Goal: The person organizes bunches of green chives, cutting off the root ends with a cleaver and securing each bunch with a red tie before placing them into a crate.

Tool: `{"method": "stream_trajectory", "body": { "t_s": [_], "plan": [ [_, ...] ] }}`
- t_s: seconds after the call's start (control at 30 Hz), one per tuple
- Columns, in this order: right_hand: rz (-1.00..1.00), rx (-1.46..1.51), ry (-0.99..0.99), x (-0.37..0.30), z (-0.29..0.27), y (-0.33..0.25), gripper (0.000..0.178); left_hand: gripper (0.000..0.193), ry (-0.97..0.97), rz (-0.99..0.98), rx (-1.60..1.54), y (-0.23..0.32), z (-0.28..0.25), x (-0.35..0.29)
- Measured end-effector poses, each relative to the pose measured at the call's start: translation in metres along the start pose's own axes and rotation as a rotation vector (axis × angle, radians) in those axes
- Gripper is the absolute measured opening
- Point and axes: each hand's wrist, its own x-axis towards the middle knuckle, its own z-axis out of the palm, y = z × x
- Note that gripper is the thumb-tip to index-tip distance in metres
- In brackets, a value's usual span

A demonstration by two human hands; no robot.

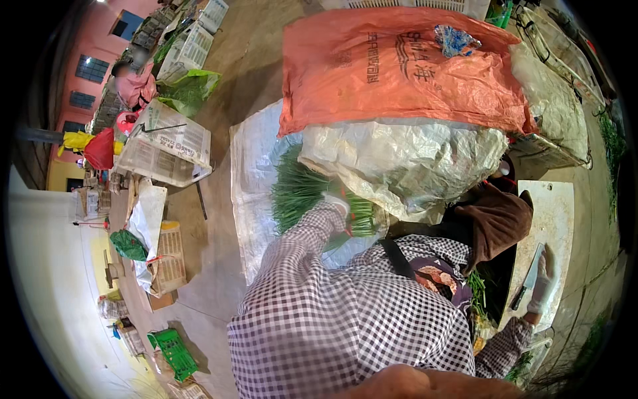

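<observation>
Left hand (339, 202) lies over the bunched green stalks (296, 185); whether it grips them I cannot tell, since its fingers are hidden. The stalks rest on a pale sheet (248, 183), probably to keep them off the floor (214, 266). Right hand (545, 287), fingers extended and apparently grasping nothing, is on the white surface (555, 207) beside the knife (530, 276), seemingly placed within easy reach.

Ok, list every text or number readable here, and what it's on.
Orange sack: large dark characters and smaller print; wording not copied here.
White plastic crate: small dark print on its side; not copied either.
Any other marks are too small or blurred to read.
</observation>
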Motion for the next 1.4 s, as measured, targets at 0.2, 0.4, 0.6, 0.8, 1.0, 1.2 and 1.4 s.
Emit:
{"method": "stream_trajectory", "body": {
  "t_s": [0.2, 0.4, 0.6, 0.8, 1.0, 1.2, 1.4],
  "plan": [
    [0.302, 0.108, 0.217, -0.13, -0.106, 0.203, 0.031, 0.039, 0.376, 0.519, -0.265, 0.071, -0.123, -0.117],
    [0.753, 0.153, 0.78, -0.375, -0.121, 0.265, 0.035, 0.037, 0.391, 0.875, -0.503, 0.147, -0.237, -0.211],
    [0.997, -0.044, 0.911, -0.447, -0.075, 0.173, 0.025, 0.042, 0.721, 1.519, -0.476, 0.235, -0.281, -0.214],
    [1.074, 0.217, 1.128, -0.545, -0.021, 0.187, 0.021, 0.053, 0.548, 1.733, -0.087, 0.351, -0.297, -0.263],
    [1.115, -0.086, 1.101, -0.521, -0.03, 0.174, 0.024, 0.052, 0.447, 1.892, 0.156, 0.451, -0.268, -0.294],
    [1.413, -0.232, 0.481, -0.475, -0.035, 0.204, 0.059, 0.044, 0.23, 1.991, 0.185, 0.529, -0.218, -0.348],
    [1.493, -0.396, 0.715, -0.44, -0.077, 0.203, 0.049, 0.044, 0.022, 1.972, 0.082, 0.576, -0.162, -0.381]
  ]
}}
